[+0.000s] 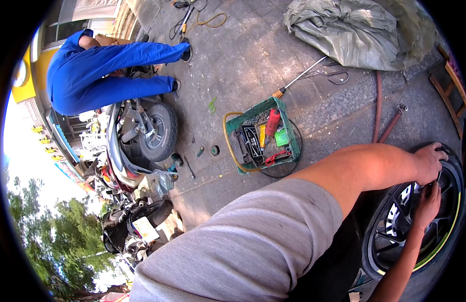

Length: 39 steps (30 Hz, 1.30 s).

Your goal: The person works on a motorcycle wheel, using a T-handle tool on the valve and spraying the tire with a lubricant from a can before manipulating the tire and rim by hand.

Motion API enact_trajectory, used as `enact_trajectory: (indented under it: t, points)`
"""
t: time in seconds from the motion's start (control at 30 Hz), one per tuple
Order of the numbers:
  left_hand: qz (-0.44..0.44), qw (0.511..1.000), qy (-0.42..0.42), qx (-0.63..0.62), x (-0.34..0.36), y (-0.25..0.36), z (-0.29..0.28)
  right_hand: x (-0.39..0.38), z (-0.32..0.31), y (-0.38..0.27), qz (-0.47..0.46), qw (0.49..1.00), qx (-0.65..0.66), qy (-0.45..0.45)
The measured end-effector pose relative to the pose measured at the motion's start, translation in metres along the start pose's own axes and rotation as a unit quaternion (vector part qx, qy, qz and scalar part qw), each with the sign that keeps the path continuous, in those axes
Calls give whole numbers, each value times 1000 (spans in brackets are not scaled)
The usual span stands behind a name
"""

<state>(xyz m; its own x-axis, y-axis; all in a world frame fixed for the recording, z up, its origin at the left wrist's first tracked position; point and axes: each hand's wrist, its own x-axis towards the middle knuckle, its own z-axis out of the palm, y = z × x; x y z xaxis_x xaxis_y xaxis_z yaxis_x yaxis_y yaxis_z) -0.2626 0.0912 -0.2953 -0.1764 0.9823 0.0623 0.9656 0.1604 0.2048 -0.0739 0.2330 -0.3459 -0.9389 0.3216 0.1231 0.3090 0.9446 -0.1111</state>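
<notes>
At the right, a motorcycle wheel with a black spoked rim (pixel 392 219) lies tilted; the rim carries white markings and a yellow-green edge stripe. A black tyre (pixel 368 254) runs round it. My left hand (pixel 428 165) reaches across from a grey sleeve and curls its fingers over the upper part of the tyre. Just below, my right hand (pixel 427 205) lies over the spokes, fingertips pinched close to the tyre's inner edge beside the left fingers. Whatever those fingertips hold is too small to make out.
A green crate (pixel 233 122) holds a red power tool (pixel 273 120), a black battery (pixel 251 141) and a yellow-orange box. Reddish hose (pixel 378 105) lies near the wheel, below a grey tarp (pixel 343 32). A person in blue (pixel 117 65) bends by a scooter (pixel 120 146). Small tools lie on the pavement.
</notes>
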Motion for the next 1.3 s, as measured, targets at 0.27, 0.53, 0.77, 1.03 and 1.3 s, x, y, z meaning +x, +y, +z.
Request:
enact_trajectory:
  t: [0.27, 0.53, 0.77, 1.03, 1.3]
  points:
    - [17, 1000, -4, 1, -3, -1, -4, -7, -7, -12, 41, 996, 54, -56]
    - [5, 1000, -12, -26, 0, -1, -6, 5, 1, -20, 111, 989, 98, -27]
    - [15, 999, -32, -8, -1, 1, -14, -6, -3, -15, 56, 996, 66, -2]
    - [-6, 1000, -29, 5, 1, -1, -2, 6, -5, -25, 67, 998, 19, -3]
    - [16, 1000, -24, -6, 0, 1, -10, -7, -7, -11, 23, 998, 45, -21]
